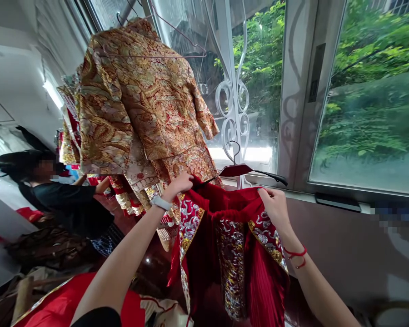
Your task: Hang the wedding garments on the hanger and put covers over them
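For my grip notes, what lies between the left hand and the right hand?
The head view shows the red skirt's waistband between left hand and right hand, a hanger above it.

Reaches forward with both bare forearms (pixel 131 254); holds left grip (pixel 179 185) knuckles-up with curled fingers (pixel 188 178); pinches right grip (pixel 276 206) closed with thumb (pixel 265 196) on top.
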A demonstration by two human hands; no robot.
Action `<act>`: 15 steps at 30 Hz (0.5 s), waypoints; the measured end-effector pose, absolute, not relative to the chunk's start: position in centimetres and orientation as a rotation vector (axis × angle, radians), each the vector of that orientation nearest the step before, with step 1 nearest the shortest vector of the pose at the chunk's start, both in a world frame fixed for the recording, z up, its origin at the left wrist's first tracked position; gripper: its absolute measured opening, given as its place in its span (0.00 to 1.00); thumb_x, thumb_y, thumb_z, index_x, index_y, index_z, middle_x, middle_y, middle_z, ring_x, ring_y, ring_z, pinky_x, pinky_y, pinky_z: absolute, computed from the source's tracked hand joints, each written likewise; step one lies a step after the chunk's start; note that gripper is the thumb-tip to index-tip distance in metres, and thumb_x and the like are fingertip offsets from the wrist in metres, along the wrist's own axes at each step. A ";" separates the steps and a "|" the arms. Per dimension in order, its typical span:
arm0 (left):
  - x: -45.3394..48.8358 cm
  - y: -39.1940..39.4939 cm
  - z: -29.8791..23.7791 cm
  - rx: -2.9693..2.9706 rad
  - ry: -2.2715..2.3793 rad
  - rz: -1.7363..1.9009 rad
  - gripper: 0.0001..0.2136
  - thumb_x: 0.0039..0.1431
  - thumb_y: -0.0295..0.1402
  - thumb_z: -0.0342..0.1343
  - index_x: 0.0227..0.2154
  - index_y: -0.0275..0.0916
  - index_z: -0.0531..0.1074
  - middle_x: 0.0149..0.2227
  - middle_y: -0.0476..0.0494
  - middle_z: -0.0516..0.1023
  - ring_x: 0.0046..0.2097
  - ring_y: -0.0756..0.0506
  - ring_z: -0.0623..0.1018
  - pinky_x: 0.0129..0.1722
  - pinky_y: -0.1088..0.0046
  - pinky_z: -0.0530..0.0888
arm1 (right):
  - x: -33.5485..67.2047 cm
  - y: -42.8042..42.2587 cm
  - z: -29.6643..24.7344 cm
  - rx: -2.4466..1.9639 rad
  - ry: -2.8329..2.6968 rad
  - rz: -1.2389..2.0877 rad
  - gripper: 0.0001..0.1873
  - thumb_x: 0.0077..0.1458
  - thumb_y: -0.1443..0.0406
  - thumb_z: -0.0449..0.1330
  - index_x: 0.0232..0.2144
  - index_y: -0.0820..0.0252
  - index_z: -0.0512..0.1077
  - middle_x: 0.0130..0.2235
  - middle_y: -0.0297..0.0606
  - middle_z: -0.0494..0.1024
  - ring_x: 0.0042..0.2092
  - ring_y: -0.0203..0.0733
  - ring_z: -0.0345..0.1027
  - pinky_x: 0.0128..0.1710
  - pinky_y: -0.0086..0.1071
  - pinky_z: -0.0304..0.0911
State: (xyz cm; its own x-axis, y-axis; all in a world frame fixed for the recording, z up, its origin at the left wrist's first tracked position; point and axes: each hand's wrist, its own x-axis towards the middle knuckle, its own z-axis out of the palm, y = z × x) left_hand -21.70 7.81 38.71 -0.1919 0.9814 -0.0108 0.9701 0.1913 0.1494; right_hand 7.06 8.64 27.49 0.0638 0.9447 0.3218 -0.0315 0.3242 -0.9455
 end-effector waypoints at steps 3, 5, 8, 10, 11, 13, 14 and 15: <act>-18.2 8.9 39.3 1.943 2.397 0.207 0.14 0.43 0.21 0.51 0.32 0.32 0.79 0.31 0.36 0.80 0.33 0.44 0.77 0.29 0.73 0.67 | 7.7 8.1 28.0 -0.939 -1.225 0.957 0.13 0.46 0.60 0.53 0.16 0.58 0.58 0.18 0.28 0.53 0.24 0.32 0.46 0.22 0.29 0.43; -16.2 9.5 39.0 1.952 2.398 0.261 0.11 0.44 0.22 0.52 0.30 0.32 0.78 0.29 0.36 0.79 0.34 0.43 0.77 0.31 0.73 0.68 | 8.0 7.9 27.9 -0.933 -1.189 0.963 0.13 0.46 0.60 0.53 0.16 0.58 0.57 0.18 0.28 0.53 0.24 0.32 0.45 0.22 0.29 0.43; -13.8 9.9 37.5 1.952 2.333 0.346 0.09 0.46 0.24 0.52 0.27 0.32 0.78 0.25 0.38 0.78 0.32 0.43 0.78 0.31 0.73 0.69 | 8.2 7.5 27.4 -0.945 -1.150 0.968 0.14 0.46 0.59 0.52 0.16 0.57 0.55 0.18 0.28 0.52 0.23 0.32 0.44 0.21 0.29 0.42; -12.9 10.1 36.3 1.948 2.267 0.407 0.09 0.47 0.25 0.52 0.26 0.32 0.78 0.22 0.40 0.77 0.30 0.44 0.77 0.29 0.73 0.69 | 8.2 7.4 27.1 -0.957 -1.139 0.963 0.14 0.46 0.59 0.52 0.15 0.56 0.54 0.17 0.28 0.52 0.23 0.32 0.44 0.21 0.30 0.42; -12.6 10.2 35.8 1.948 2.231 0.441 0.08 0.47 0.25 0.52 0.26 0.32 0.78 0.22 0.41 0.77 0.29 0.45 0.77 0.29 0.74 0.70 | 8.2 7.4 27.0 -0.960 -1.134 0.962 0.14 0.46 0.59 0.52 0.15 0.56 0.53 0.17 0.28 0.52 0.22 0.32 0.44 0.21 0.30 0.42; -12.1 10.3 35.0 1.951 2.150 0.510 0.08 0.48 0.26 0.53 0.25 0.32 0.78 0.22 0.42 0.77 0.29 0.45 0.77 0.29 0.74 0.70 | 8.1 7.5 27.0 -0.950 -1.129 0.969 0.14 0.45 0.59 0.52 0.15 0.56 0.53 0.17 0.28 0.51 0.22 0.32 0.43 0.21 0.30 0.41; -11.9 10.4 34.8 1.949 2.108 0.541 0.08 0.49 0.26 0.53 0.25 0.32 0.78 0.22 0.42 0.77 0.28 0.46 0.77 0.28 0.75 0.70 | 8.1 7.5 27.0 -0.940 -1.129 0.974 0.14 0.46 0.59 0.52 0.15 0.56 0.54 0.17 0.28 0.51 0.23 0.32 0.43 0.21 0.29 0.41; -11.7 10.6 34.6 1.945 2.065 0.568 0.07 0.49 0.27 0.54 0.25 0.32 0.77 0.22 0.43 0.77 0.28 0.47 0.77 0.28 0.75 0.70 | 8.0 7.6 27.0 -0.930 -1.131 0.976 0.14 0.46 0.59 0.52 0.15 0.56 0.54 0.17 0.28 0.52 0.23 0.32 0.43 0.21 0.29 0.41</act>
